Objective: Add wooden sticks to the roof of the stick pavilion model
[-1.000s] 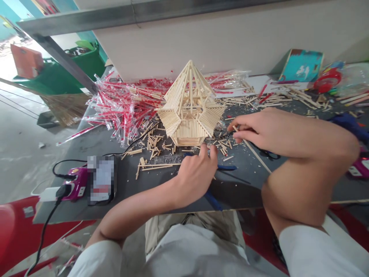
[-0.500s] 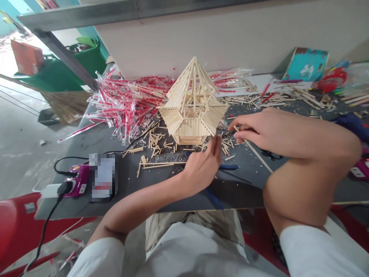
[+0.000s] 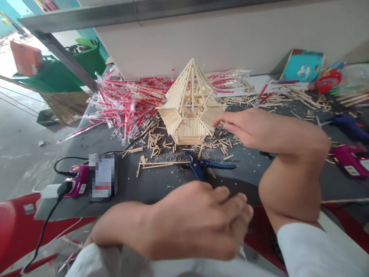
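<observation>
Right hand (image 3: 253, 130) hangs open and empty, fingers slightly spread, just beside the eave (image 3: 215, 117) of a stick-built pavilion model (image 3: 188, 111), which stands to its left on the bench (image 3: 150, 184). Left hand (image 3: 190, 219), blurred and loosely curled nearer the body, may hold something; that cannot be told. Roof ribs (image 3: 190, 84) and walls (image 3: 191, 132) stand assembled, with open gaps between the ribs. The peak (image 3: 193, 61) points up, the long axis upright.

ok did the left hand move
Yes, the left hand drew back toward the body, away from the stick pavilion model.
</observation>
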A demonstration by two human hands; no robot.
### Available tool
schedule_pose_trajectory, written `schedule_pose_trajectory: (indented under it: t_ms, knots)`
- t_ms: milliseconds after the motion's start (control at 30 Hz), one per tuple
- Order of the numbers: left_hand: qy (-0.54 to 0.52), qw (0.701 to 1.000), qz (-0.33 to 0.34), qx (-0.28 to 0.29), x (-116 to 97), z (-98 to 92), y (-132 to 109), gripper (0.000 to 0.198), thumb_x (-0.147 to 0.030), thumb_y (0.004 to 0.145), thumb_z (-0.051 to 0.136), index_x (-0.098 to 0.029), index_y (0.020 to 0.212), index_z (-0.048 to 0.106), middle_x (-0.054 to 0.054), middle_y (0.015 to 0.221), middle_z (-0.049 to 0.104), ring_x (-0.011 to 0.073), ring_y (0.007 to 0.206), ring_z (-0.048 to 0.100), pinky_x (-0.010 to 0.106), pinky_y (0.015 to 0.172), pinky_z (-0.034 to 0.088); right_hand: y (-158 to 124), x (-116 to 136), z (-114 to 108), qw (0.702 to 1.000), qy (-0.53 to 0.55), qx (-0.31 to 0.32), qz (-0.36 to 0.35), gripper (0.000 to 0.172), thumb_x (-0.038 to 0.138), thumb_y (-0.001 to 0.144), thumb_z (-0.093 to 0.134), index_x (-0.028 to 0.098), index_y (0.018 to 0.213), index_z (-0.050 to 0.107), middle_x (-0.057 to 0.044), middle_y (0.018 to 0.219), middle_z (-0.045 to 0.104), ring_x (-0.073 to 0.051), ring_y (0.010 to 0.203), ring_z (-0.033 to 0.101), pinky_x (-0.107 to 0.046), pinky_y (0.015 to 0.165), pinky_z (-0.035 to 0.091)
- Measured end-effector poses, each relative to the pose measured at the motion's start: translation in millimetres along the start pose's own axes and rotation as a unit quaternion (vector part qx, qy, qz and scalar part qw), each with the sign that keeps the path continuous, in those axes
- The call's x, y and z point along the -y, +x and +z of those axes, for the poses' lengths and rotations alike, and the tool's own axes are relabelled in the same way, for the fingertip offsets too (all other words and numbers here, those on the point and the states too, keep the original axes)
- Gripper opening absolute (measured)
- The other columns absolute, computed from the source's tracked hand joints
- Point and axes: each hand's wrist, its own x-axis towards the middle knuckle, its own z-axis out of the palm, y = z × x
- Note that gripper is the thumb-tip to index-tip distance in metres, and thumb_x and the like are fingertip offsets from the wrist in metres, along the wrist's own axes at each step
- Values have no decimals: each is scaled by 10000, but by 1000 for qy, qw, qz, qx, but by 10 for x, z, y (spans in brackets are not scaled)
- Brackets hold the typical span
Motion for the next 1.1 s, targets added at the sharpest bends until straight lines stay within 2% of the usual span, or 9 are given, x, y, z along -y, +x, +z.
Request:
schedule_pose_trajectory:
  t_ms: [133,300,400,567,700,800,933,1033,1100]
  knots:
    - [46,987,-150,-44,214,-376,-242,365,-221,1079,446,-298,1364,661,-13,1410,691,171,1233,703,343,979,633,162,78,78,998,-3,21,-65,486,347,961,579,260,1436,625,-70,1217,755,-243,1011,697,-335,832,470]
    - [96,935,-310,-145,322,-570,-486,331,-358,1043,567,-333,1355,674,-81,1346,721,164,1162,742,336,1005,617,353,88,158,993,7,47,-109,203,282,933,636,194,1006,803,-66,939,734,-184,832,652,-328,772,446]
    - [124,877,-427,-182,398,-644,-590,337,-463,1023,571,-356,1304,724,-80,1231,774,183,1016,781,358,969,608,290,95,91,994,4,51,-100,219,239,957,580,184,853,764,-53,869,723,-173,799,642,-332,756,436]
    - [183,783,-574,-158,645,-739,-838,477,-630,1006,477,-340,1261,758,-7,1047,817,217,924,757,386,941,537,-110,173,-174,996,-22,-86,-4,216,392,966,587,261,889,740,-29,859,762,-212,741,665,-380,719,453]
    - [198,769,-602,-85,983,-700,-1017,562,-635,1004,430,-255,1254,760,81,987,802,263,1004,725,413,953,490,-278,245,-251,976,-50,-196,74,282,503,974,567,282,898,725,-65,831,755,-248,705,637,-430,684,439]
    - [166,752,-636,-51,1293,-616,-1089,597,-650,958,463,-215,1247,754,97,1035,785,253,963,677,376,864,473,-253,263,-228,976,-69,-193,68,281,488,970,575,266,887,727,-61,771,732,-235,661,606,-428,687,433]
    - [115,768,-630,20,1576,-525,-1111,545,-575,960,463,-157,1066,797,88,944,751,195,852,593,331,837,425,-297,275,-245,971,-69,-205,96,303,524,959,591,276,870,740,-47,681,688,-215,572,539,-411,622,391]
    - [110,800,-590,-18,1591,-505,-1059,558,-532,995,419,-119,1075,786,63,819,706,153,785,543,304,844,409,-358,283,-275,965,-49,-223,127,318,561,932,639,276,826,732,-53,708,702,-216,581,530,-403,588,362]
    - [108,817,-563,-59,1545,-502,-990,556,-526,1007,412,-120,1124,775,41,789,685,133,759,521,292,851,408,-307,271,-244,984,-35,-150,93,244,493,909,693,268,821,729,-37,739,714,-214,640,575,-390,629,392]
